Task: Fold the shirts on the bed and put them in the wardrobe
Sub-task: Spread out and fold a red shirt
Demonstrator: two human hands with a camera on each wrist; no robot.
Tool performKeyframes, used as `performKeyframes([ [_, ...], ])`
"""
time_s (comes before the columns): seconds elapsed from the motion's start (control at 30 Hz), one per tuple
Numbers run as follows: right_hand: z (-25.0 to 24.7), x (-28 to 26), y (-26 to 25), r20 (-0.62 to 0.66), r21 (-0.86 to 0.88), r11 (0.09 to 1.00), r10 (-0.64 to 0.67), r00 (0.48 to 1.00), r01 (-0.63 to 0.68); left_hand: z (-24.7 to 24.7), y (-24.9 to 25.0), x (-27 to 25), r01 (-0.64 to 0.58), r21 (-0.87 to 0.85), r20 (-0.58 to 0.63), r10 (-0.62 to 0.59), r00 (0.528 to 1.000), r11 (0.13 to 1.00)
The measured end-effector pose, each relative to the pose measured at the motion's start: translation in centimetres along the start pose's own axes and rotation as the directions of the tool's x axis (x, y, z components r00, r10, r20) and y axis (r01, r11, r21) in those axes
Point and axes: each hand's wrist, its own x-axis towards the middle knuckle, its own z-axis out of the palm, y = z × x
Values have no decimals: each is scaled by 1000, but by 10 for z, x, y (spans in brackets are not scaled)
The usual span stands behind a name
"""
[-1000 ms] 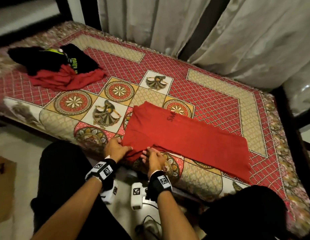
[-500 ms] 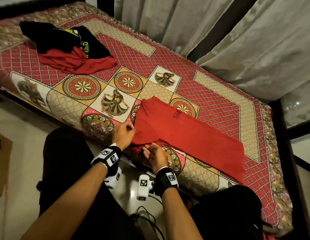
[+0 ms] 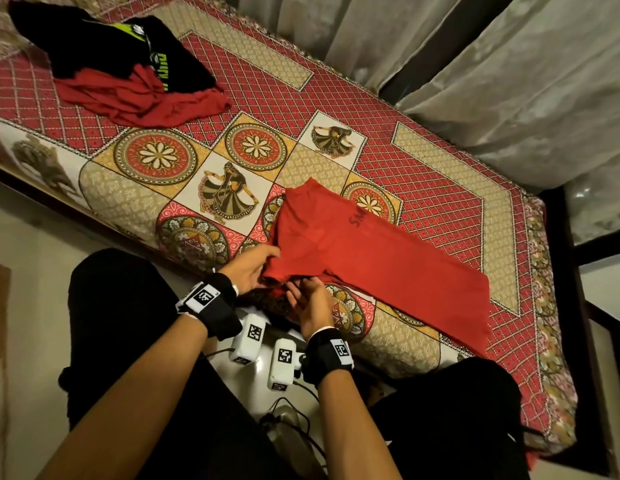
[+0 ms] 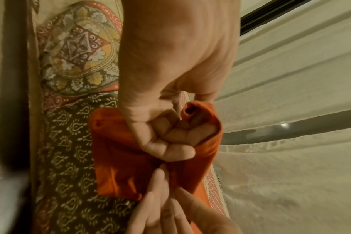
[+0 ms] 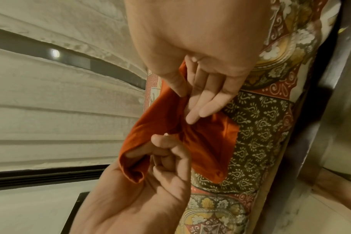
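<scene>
A red shirt (image 3: 378,258) lies partly folded across the patterned bed (image 3: 440,174), reaching to the right. My left hand (image 3: 256,268) grips its near-left corner; in the left wrist view its fingers (image 4: 174,139) curl round a bunched fold of red cloth (image 4: 206,142). My right hand (image 3: 303,294) is just beside it at the shirt's near edge, with the cloth (image 5: 162,114) running between thumb and straight fingers (image 5: 204,102). A black shirt with green print (image 3: 128,43) and a crumpled red one (image 3: 139,98) lie at the bed's far left.
Pale curtains (image 3: 475,64) hang along the bed's far side. A dark bed frame (image 3: 561,237) stands at the right end. My legs in black (image 3: 121,323) are against the bed's near edge, over light floor (image 3: 35,244).
My left hand has closed on the shirt's near-left corner and raised it, bunching the cloth. My right hand stays at the near edge. The view has shifted left and closer.
</scene>
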Motion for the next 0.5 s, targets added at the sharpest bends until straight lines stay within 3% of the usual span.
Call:
performKeyframes([
  [0.33,27,2,-12,-118,13,996,84,989,-84,-3,14,3,-113,-117,-145,95,985,987],
  [0.43,35,8,-13,-223,48,995,98,970,-89,-3,14,4,-107,-91,-151,93,984,990],
  [0.5,32,10,-15,-221,80,989,137,966,-122,-3,14,6,-101,-25,-178,95,979,995],
])
